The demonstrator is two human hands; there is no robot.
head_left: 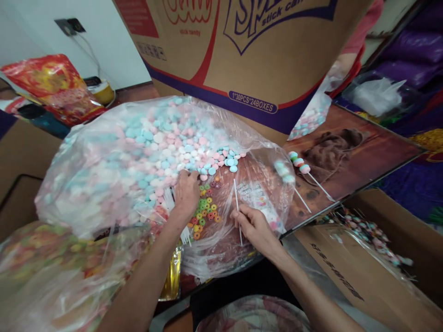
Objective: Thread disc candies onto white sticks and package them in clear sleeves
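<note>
On my feed the right hand (252, 226) pinches a white stick (237, 210), slanted near 12-to-6 o'clock. The left hand (187, 191) curls against the pastel tablet candies (173, 147); its fingertips are partly lost among them, so I cannot tell whether it grips one. Taking the right hand as hub, ring candies (206, 210) lie at 9 to 10 o'clock, with bare tabletop (223, 193) between. The table edge (304, 223) runs close by at 3 o'clock, and the stick candy carton (221, 64) walls off 12, its top cut off. Clear plastic (114, 120) blurs much of the pile; a person (355, 50) at 1 is mostly hidden.
</note>
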